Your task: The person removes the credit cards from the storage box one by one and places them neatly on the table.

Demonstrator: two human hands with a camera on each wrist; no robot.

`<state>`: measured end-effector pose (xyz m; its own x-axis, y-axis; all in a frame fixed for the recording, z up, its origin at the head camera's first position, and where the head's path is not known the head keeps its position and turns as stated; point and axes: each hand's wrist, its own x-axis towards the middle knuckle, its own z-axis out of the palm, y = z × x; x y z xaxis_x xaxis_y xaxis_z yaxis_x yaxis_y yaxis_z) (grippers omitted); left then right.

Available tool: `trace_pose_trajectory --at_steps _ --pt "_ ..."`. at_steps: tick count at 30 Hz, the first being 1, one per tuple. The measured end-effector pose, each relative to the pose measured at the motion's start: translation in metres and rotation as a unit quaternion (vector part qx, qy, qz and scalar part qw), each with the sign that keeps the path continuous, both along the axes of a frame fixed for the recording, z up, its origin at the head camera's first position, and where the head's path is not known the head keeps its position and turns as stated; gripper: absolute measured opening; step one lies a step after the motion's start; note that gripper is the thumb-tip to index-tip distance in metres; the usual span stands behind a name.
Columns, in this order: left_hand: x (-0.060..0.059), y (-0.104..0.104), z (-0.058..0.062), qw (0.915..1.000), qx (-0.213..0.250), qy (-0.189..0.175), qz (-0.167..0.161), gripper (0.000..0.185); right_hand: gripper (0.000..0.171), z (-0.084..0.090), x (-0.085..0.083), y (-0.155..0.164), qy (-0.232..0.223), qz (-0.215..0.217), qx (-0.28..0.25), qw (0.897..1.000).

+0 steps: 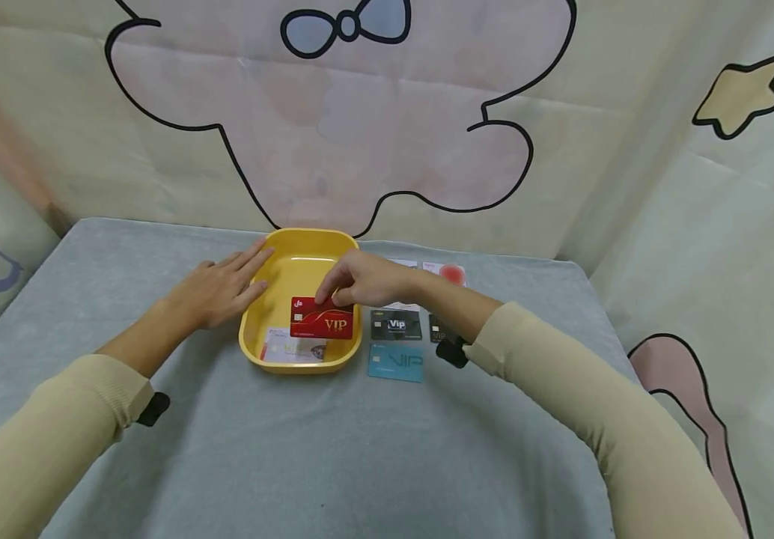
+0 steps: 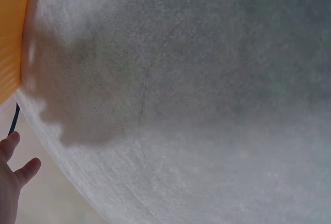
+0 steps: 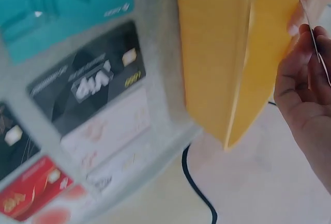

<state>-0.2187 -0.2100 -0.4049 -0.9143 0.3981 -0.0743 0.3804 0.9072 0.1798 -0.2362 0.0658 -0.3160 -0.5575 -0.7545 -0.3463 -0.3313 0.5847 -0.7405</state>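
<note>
A yellow tray (image 1: 299, 244) sits on the grey table. My right hand (image 1: 360, 281) pinches the top edge of a red VIP card (image 1: 322, 319) and holds it over the tray's right side. A white card (image 1: 293, 349) lies flat on the tray's floor near the front wall. My left hand (image 1: 220, 288) rests with straight fingers against the tray's left rim. In the right wrist view the yellow tray (image 3: 222, 53) fills the middle, and my right hand (image 3: 305, 89) holds the card edge-on at the right. The left wrist view shows the table cloth, the yellow tray (image 2: 10, 32) and fingertips (image 2: 13, 157).
To the right of the tray lie a black VIP card (image 1: 396, 325), a teal VIP card (image 1: 396, 363), another dark card (image 1: 442, 329) partly under my wrist, and white and red cards (image 1: 444, 273) behind. A cartoon-printed cloth backs the table. A black cable (image 3: 199, 188) hangs beyond the edge.
</note>
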Motion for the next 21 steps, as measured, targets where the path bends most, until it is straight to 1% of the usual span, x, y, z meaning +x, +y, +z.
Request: trace_pose_trajectory --at_steps 4,7,11,14,18,21 --pt "0.001 0.0 0.0 1.0 -0.001 0.001 0.001 0.068 0.022 0.011 0.002 0.017 0.007 -0.016 -0.002 1.0" --pt "0.001 0.0 0.0 1.0 -0.002 0.0 0.002 0.068 0.023 0.015 0.003 0.03 0.01 -0.032 -0.004 0.999" --pt "0.002 0.0 0.001 1.0 -0.003 0.002 -0.005 0.068 0.024 0.018 0.004 0.046 0.007 -0.051 -0.016 0.999" --pt "0.002 -0.001 0.0 0.9999 0.002 0.01 -0.014 0.066 0.026 0.02 0.005 0.058 0.008 -0.061 -0.018 0.998" --pt "0.003 -0.001 0.0 0.9996 0.008 0.019 -0.02 0.065 0.027 0.022 0.008 0.078 0.014 -0.067 -0.004 0.998" --pt "0.002 0.0 0.001 0.9995 0.008 0.022 -0.022 0.065 0.027 0.019 0.012 0.096 0.013 -0.079 0.008 0.997"
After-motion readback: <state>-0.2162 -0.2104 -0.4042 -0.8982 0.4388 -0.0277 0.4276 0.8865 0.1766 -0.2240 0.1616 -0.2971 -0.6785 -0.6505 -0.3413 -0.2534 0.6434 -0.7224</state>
